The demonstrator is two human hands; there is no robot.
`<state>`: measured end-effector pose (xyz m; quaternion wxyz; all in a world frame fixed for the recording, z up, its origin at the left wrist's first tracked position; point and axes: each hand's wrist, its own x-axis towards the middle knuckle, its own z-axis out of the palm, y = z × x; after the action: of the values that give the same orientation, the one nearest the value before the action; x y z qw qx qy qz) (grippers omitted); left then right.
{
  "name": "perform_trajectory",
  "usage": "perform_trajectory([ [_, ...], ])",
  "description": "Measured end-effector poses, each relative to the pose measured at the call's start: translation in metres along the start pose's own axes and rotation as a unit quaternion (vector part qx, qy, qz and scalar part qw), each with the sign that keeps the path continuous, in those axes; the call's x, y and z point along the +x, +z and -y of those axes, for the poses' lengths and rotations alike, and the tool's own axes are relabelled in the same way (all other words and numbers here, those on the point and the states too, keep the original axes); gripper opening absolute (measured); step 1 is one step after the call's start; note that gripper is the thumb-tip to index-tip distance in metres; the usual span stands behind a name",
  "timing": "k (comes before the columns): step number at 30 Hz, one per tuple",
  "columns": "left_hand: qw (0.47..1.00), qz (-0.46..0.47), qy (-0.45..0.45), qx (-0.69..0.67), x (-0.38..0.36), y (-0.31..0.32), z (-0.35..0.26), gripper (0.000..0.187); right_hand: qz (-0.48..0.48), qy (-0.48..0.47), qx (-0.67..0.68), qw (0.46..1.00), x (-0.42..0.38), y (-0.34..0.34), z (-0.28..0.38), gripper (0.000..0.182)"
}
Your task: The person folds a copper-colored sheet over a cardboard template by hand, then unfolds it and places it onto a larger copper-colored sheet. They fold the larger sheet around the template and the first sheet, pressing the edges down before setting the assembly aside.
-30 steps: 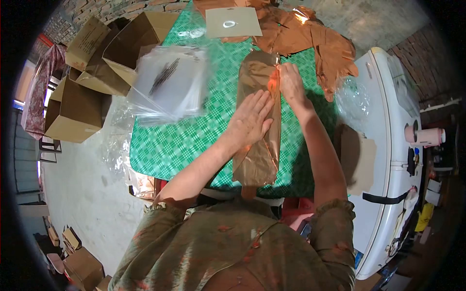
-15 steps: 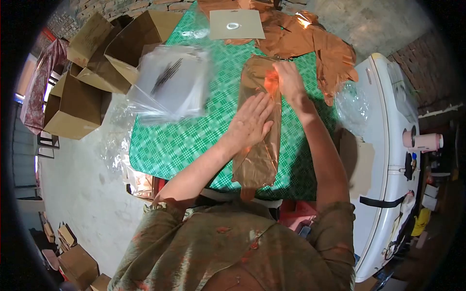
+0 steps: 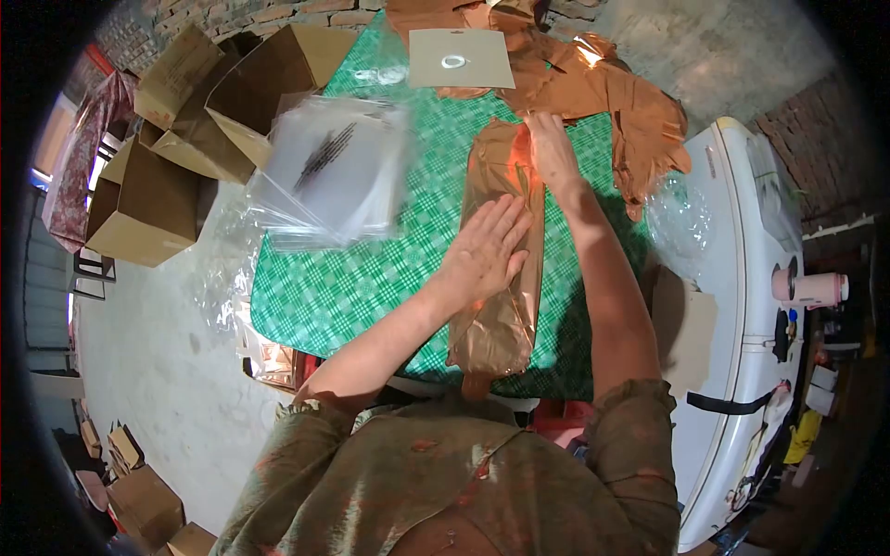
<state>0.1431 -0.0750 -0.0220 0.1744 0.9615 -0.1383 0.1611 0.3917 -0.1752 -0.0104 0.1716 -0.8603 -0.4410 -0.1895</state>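
Observation:
A long strip of shiny copper-coloured film [image 3: 497,338] lies lengthwise on the green checked tablecloth [image 3: 324,292]. On its middle rests my left hand [image 3: 484,248], palm down with the fingers stretched out. My right hand [image 3: 553,153] has its fingers bent at the film's upper right edge, closed on the film there. Beyond the hands, a beige card [image 3: 431,69] with a small white ring [image 3: 454,61] lies on more copper film [image 3: 565,88].
A stack of clear plastic bags [image 3: 324,199] lies on the table's left. Open cardboard boxes [image 3: 148,208] stand beyond it. Crumpled clear plastic [image 3: 681,218] and a white fridge [image 3: 718,389] are at the right.
The whole view has shifted slightly, so things sit a little lower. My left hand has slid a little toward me along the film; my right hand stays at its upper edge.

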Motion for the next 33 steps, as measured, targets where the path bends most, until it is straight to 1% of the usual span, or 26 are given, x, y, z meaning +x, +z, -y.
perform_trajectory([
  [1, 1.0, -0.001, 0.001, 0.005, 0.0, 0.0, 0.0, 0.062, -0.002, 0.003, -0.009, 1.0, 0.003, 0.005, -0.007, 0.033],
  [4, 1.0, 0.001, 0.005, 0.01, 0.0, -0.001, -0.001, 0.062, -0.049, -0.035, -0.024, 0.998, 0.016, 0.011, -0.023, 0.035],
  [7, 1.0, -0.005, 0.008, 0.013, 0.0, -0.003, -0.001, 0.062, 0.057, 0.019, -0.015, 0.998, 0.021, -0.003, -0.02, 0.036],
  [8, 1.0, -0.007, 0.009, 0.013, -0.001, -0.003, -0.001, 0.062, 0.075, 0.024, -0.013, 0.997, 0.017, -0.009, -0.014, 0.034],
  [10, 1.0, -0.006, 0.009, 0.012, -0.001, -0.001, 0.0, 0.062, 0.115, 0.035, -0.009, 0.993, 0.0, -0.041, 0.028, 0.029],
  [13, 1.0, -0.011, 0.009, 0.018, 0.001, -0.003, 0.0, 0.062, -0.025, -0.07, 0.067, 0.995, -0.043, -0.045, 0.05, 0.026],
  [14, 1.0, -0.013, 0.01, 0.022, 0.0, -0.003, -0.001, 0.062, 0.037, -0.035, 0.075, 0.996, -0.052, -0.048, 0.054, 0.023],
  [17, 1.0, -0.015, 0.012, 0.01, 0.0, -0.001, 0.0, 0.062, -0.007, 0.008, 0.121, 0.993, -0.058, -0.043, 0.057, 0.021],
  [20, 1.0, -0.012, 0.013, 0.013, 0.001, 0.0, 0.001, 0.062, -0.023, -0.028, 0.07, 0.997, -0.038, -0.022, 0.032, 0.021],
  [23, 1.0, -0.014, 0.014, 0.005, 0.0, -0.001, 0.001, 0.061, 0.014, 0.003, 0.074, 0.997, -0.019, -0.021, 0.02, 0.022],
  [26, 1.0, -0.016, 0.016, 0.016, 0.0, 0.002, 0.002, 0.061, 0.008, 0.022, 0.065, 0.998, -0.019, -0.027, 0.01, 0.022],
  [29, 1.0, -0.018, 0.018, 0.019, -0.001, -0.002, 0.0, 0.061, -0.027, -0.005, 0.073, 0.997, -0.054, -0.033, 0.014, 0.02],
  [32, 0.999, -0.011, 0.016, 0.032, 0.0, -0.001, 0.0, 0.062, 0.02, 0.04, 0.076, 0.996, -0.095, -0.046, 0.045, 0.018],
  [33, 1.0, -0.01, 0.013, 0.025, 0.0, -0.001, 0.0, 0.063, 0.005, 0.036, 0.091, 0.995, -0.104, -0.05, 0.053, 0.016],
])
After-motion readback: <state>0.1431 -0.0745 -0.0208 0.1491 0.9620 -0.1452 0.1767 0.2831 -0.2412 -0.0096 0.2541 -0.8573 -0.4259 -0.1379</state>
